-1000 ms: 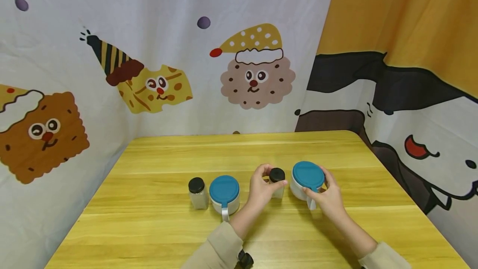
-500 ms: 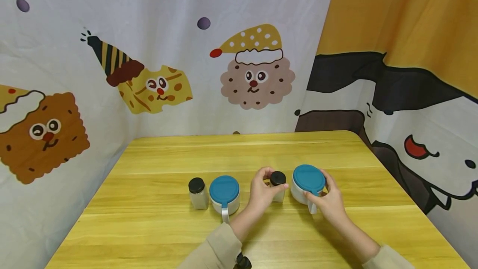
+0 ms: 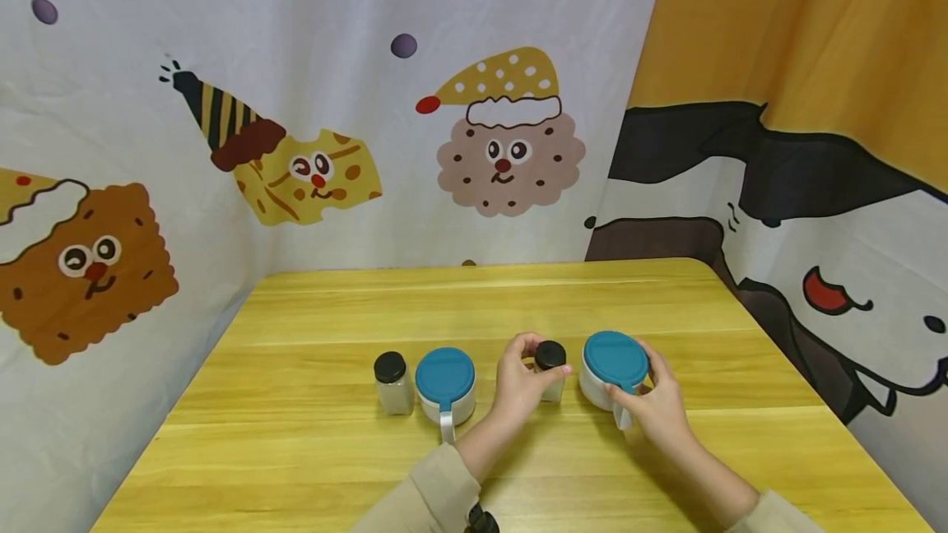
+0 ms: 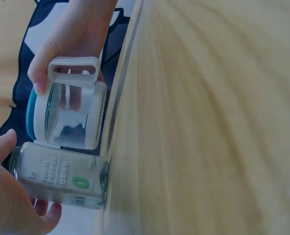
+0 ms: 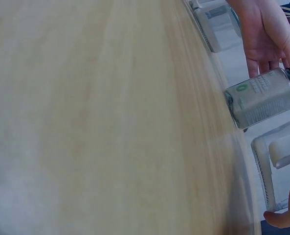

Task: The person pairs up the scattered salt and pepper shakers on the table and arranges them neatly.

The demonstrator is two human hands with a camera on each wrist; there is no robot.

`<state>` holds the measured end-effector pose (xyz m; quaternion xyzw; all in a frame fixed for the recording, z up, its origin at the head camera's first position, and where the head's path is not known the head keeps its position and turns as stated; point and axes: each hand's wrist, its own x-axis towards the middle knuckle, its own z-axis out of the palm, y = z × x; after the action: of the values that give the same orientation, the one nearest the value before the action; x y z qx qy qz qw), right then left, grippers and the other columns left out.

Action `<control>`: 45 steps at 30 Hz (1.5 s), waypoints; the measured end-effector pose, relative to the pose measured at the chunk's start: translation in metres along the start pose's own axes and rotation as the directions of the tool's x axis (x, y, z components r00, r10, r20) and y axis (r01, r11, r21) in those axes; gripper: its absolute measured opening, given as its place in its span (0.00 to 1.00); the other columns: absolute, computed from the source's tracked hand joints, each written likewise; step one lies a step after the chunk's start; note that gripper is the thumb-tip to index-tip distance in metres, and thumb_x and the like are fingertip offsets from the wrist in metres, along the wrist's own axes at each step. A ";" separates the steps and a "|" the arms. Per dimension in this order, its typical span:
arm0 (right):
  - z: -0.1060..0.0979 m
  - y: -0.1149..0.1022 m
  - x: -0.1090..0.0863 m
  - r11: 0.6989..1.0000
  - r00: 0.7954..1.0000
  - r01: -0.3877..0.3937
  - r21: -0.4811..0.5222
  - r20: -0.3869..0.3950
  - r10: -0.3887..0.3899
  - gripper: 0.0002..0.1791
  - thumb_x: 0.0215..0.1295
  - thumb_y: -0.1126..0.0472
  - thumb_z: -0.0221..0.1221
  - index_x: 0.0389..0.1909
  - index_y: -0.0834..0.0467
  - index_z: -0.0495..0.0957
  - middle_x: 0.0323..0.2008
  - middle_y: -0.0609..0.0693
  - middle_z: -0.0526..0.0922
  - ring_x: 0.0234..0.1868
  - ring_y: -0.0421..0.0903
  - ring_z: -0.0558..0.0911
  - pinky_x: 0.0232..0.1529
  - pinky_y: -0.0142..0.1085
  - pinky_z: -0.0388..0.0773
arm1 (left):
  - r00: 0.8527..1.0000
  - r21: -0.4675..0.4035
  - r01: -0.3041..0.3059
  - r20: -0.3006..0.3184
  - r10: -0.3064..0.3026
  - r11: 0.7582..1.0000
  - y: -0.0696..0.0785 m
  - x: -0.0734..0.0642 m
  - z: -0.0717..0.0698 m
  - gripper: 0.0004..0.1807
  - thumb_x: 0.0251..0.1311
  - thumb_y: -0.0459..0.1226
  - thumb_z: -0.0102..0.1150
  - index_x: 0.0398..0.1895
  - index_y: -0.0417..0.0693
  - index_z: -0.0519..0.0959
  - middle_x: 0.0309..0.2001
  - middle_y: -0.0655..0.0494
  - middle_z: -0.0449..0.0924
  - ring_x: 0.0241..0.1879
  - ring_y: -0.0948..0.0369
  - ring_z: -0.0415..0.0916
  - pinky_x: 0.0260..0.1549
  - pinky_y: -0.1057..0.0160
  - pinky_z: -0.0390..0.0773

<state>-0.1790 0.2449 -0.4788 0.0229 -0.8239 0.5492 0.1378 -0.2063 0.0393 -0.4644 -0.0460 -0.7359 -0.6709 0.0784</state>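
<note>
My left hand (image 3: 516, 381) grips a small glass spice jar (image 3: 552, 385) near its black lid, between thumb and fingers. Pale printing and a green mark show on the spice jar (image 4: 66, 176) in the left wrist view. Just right of it, my right hand (image 3: 655, 397) holds a clear jar with a handle and a blue lid (image 3: 615, 358). Its thumb lies near the handle (image 4: 74, 68), and its fingers reach round the far side. Both jars stand upright and close together, with a narrow gap in the head view. Whether the handled jar touches the table is unclear.
A second black-lidded spice jar (image 3: 394, 389) stands at left on the wooden table (image 3: 311, 467). Beside it stands another handled jar with a blue lid (image 3: 445, 377), close to my left forearm. A printed curtain (image 3: 333, 48) hangs behind the table.
The handled jar and my right hand have shifted slightly towards me and to the right. My left hand and its spice jar came slightly nearer at first, then stayed almost still.
</note>
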 end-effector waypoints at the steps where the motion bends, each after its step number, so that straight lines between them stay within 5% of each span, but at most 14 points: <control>1: 0.000 0.000 0.000 1.000 1.000 -0.002 -0.007 -0.001 0.002 0.47 0.51 0.70 0.70 0.70 0.68 0.54 0.63 0.65 0.62 0.63 0.61 0.64 0.54 0.61 0.67 | 1.000 -0.001 0.001 -0.001 -0.001 1.000 0.000 0.000 0.000 0.23 0.40 0.34 0.78 0.41 0.48 0.77 0.40 0.61 0.76 0.44 0.60 0.71 0.41 0.58 0.71; 13: 0.002 -0.001 -0.005 0.998 1.000 -0.024 -0.061 -0.015 0.023 0.48 0.51 0.67 0.71 0.70 0.68 0.54 0.64 0.66 0.61 0.64 0.62 0.63 0.54 0.59 0.67 | 1.000 -0.005 0.006 -0.011 -0.006 1.000 0.002 -0.002 0.001 0.23 0.41 0.33 0.78 0.41 0.47 0.76 0.40 0.60 0.76 0.44 0.60 0.71 0.40 0.59 0.70; 45: 0.008 0.001 -0.008 0.998 0.998 -0.069 -0.003 -0.009 0.068 0.48 0.52 0.67 0.70 0.69 0.70 0.52 0.66 0.68 0.57 0.66 0.65 0.58 0.57 0.60 0.63 | 1.000 -0.021 0.011 -0.024 -0.011 1.000 0.002 -0.006 0.006 0.23 0.42 0.33 0.77 0.40 0.47 0.74 0.38 0.59 0.73 0.40 0.60 0.68 0.36 0.63 0.70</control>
<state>-0.1731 0.2370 -0.4848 -0.0080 -0.8244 0.5525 0.1225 -0.2003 0.0454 -0.4636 -0.0348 -0.7282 -0.6794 0.0831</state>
